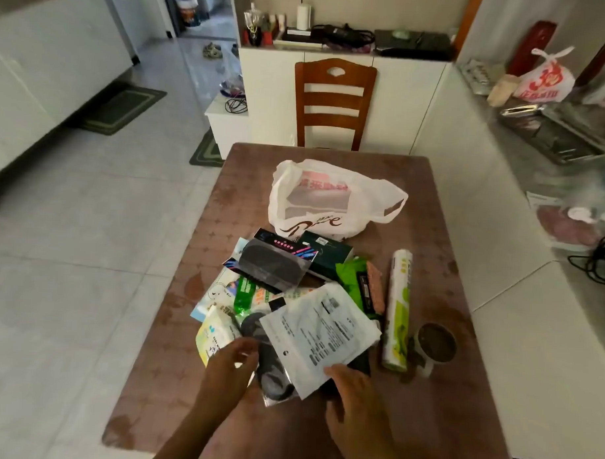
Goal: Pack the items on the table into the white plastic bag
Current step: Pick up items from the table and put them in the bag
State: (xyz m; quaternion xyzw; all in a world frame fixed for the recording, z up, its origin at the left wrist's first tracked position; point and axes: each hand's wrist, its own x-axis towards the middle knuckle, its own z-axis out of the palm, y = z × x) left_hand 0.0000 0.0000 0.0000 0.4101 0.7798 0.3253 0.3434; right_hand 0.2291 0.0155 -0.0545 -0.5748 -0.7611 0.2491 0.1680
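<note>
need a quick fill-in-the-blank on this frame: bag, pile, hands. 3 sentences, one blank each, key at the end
1. The white plastic bag lies on the table in front of a wooden ____.
2. The right hand touches the near edge of a flat ____ pouch.
3. The roll lies to the ____ of the pile.

Missing words: chair; white; right

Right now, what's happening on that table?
A person is sorting a pile of small packets on the brown table. The right hand touches the near edge of a white packet; the left hand reaches over a clear sleeve holding something black. The white plastic bag lies open beyond the pile, apparently not packed yet. A roll and a cup sit to the right.
</note>
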